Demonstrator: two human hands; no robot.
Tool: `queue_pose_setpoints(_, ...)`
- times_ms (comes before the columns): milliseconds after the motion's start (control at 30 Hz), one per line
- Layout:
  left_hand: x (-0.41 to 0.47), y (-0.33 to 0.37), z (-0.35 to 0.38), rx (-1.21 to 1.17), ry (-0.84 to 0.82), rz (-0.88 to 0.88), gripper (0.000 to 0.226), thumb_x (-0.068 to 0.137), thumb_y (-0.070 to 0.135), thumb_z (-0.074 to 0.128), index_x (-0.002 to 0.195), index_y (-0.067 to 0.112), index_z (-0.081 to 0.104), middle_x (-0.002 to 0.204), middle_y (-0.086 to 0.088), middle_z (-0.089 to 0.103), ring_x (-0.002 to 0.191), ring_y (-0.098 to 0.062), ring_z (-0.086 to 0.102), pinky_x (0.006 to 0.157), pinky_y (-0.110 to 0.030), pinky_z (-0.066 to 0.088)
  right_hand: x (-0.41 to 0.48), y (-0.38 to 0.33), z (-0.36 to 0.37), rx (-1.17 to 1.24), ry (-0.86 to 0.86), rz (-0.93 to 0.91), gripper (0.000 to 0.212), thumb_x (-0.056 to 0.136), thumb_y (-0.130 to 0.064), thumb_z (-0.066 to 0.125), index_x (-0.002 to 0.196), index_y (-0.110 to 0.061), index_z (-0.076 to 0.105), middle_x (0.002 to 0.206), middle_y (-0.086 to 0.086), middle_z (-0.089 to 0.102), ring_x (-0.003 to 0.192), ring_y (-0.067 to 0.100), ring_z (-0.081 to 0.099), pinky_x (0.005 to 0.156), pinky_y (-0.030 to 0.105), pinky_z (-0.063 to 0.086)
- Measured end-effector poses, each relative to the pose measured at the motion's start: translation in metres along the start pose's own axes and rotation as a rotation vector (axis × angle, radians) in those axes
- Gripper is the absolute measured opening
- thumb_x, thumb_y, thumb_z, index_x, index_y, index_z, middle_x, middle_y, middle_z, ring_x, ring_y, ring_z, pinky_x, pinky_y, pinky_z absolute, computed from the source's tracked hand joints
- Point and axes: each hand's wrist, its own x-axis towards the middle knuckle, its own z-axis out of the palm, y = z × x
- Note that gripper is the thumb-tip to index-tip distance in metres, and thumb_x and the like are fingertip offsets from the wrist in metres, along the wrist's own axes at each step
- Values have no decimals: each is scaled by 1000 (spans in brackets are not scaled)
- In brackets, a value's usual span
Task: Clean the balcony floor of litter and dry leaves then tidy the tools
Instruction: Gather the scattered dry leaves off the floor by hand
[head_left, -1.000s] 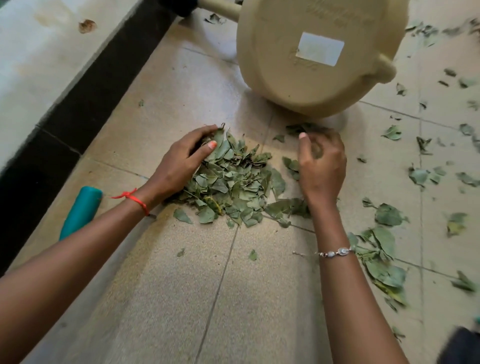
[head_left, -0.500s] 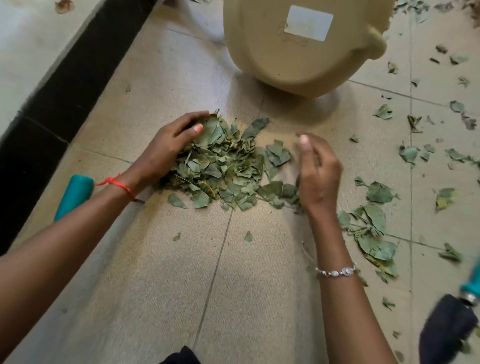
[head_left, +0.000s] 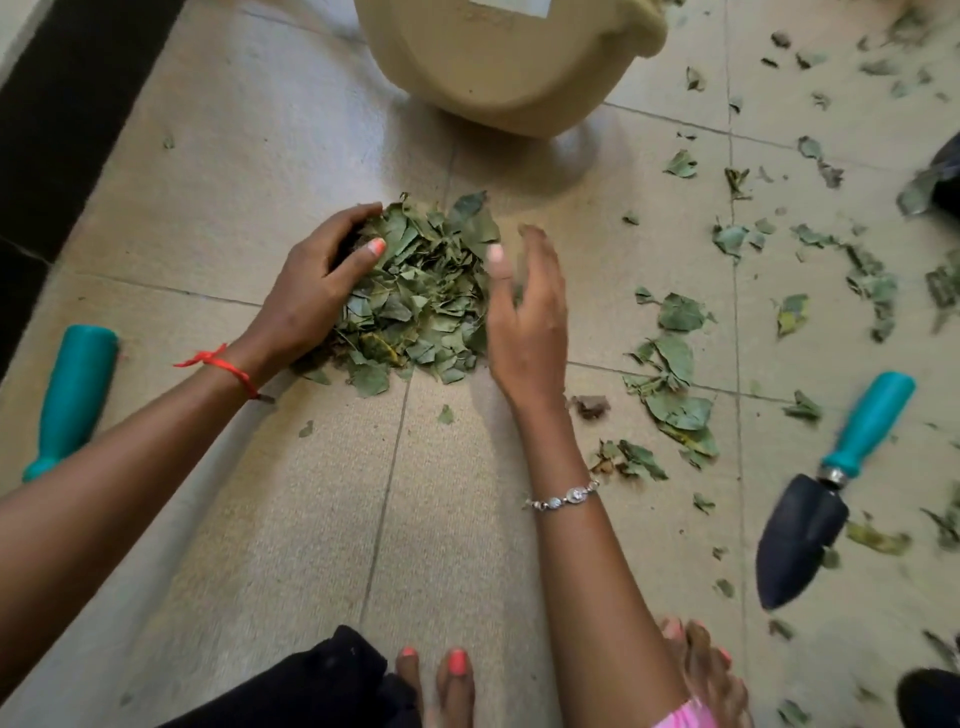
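Now closer | left hand (head_left: 311, 296) cups leaf pile (head_left: 421, 296) | right hand (head_left: 527, 317) spread, pile tighter

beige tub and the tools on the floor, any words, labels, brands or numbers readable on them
No text can be read.
White sticker on the beige tub: cut by the frame edge, visible part looks blank.
Raised marks beside it: too faint to read.
Trowel and teal handle: no marking shows.
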Motion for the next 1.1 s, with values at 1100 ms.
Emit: queue_pose_setpoints(1100,1,17,48,-32,56,68,50,90,37,44,136,16,43,133,2,50,119,-8,48,98,-19,39,4,34,-19,-117,29,17,64,90,-55,26,142,-20,36,153,-1,28,141,15,24,114,34,22)
